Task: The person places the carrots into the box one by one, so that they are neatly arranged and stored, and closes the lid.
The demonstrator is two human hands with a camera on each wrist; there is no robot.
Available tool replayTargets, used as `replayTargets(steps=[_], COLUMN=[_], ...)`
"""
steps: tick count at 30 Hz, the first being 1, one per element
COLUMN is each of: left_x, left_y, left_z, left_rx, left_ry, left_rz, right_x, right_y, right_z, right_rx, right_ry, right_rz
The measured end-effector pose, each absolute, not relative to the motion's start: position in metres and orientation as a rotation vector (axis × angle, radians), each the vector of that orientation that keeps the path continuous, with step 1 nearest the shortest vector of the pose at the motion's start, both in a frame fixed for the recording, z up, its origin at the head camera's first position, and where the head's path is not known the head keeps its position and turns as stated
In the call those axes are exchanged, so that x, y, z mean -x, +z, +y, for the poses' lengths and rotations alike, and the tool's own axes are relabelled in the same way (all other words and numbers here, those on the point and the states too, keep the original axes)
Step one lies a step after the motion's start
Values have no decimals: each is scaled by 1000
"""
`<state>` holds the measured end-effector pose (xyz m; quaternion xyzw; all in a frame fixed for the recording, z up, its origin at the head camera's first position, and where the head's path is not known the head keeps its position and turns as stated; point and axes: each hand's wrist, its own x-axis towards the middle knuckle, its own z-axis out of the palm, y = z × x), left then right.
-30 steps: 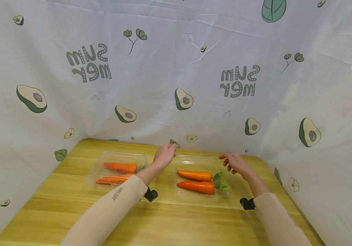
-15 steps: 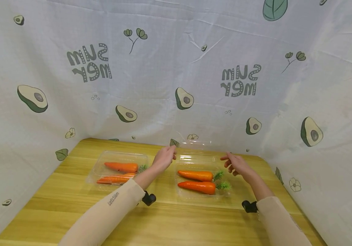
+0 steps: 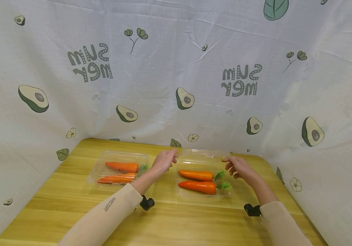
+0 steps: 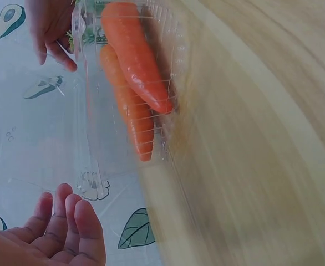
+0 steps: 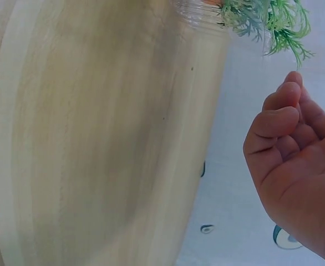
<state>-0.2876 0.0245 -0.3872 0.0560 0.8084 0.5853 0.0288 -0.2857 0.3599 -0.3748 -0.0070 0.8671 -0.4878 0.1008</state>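
A clear plastic clamshell box (image 3: 183,196) stands in front of me. Two orange carrots (image 3: 195,175) with green tops (image 3: 224,185) lie side by side in it. Its see-through lid (image 3: 205,153) stands raised at the back, its outline faint. My left hand (image 3: 163,160) is by the lid's left side, fingers loosely bent and spread from the thumb in the left wrist view. At the right side is my right hand (image 3: 238,166), index finger reaching toward the lid's corner. Its other fingers are softly bent in the right wrist view, with nothing between them.
Another clear box (image 3: 108,155) with two carrots (image 3: 122,166) stands to the left, partly behind my left forearm. A wooden table (image 3: 176,222) bears both boxes. Printed cloth (image 3: 151,78) hangs behind and along the sides. A black camera sits at each wrist.
The lid has swung up from lying back behind the box and now shows in another position at the rear. Both hands have shifted slightly toward me; the carrots stay put.
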Motion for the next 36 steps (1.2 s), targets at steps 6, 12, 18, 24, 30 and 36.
replayTargets(steps=[6,12,18,24,30,36], left_x=[282,275,270,266,261,259], left_y=[-391,-389,-391,-396,-400,-403], left_z=[24,24,22,22,23,23], left_rx=[-212,-208,-224,-259,-285,-307], left_ry=[1781,1743,1678,1622,1590,1561], left_rz=[2493,2501,2548,2603,2640,2677], right_x=[280,277,276,273,271,269], right_y=[-378,-380,-382,-385,-389,-390], right_z=[361,363,363,365,366,367], right_rx=[-3,59,65,85,126,156], right_ry=[-1446,-1482,-1452,-1391,-1423,-1398], right_rz=[2553,2532,2539,2575,2550,2567])
